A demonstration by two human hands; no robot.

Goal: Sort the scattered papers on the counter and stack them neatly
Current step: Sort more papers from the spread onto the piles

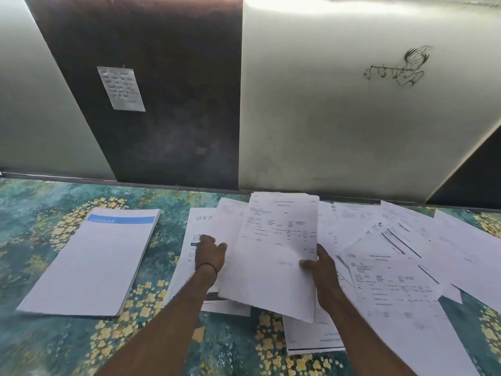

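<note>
A sheaf of printed sheets [273, 256] is lifted and tilted at the centre of the counter. My right hand [324, 275] grips its right edge, thumb on top and fingers underneath. My left hand [210, 253] lies just left of the sheaf, on a sheet with a printed heading [200, 221], its thumb at the sheaf's left edge. A neat stack with a blue header band [89, 261] lies at the left. Loose papers [398, 270] overlap in a spread at the right.
The counter [48, 202] has a teal cloth with yellow flowers. Behind it stands a wall of pale and dark panels, with a small note [120, 88] on the dark panel and a line drawing [398, 67] on the pale one. More sheets [311, 337] lie near the front edge.
</note>
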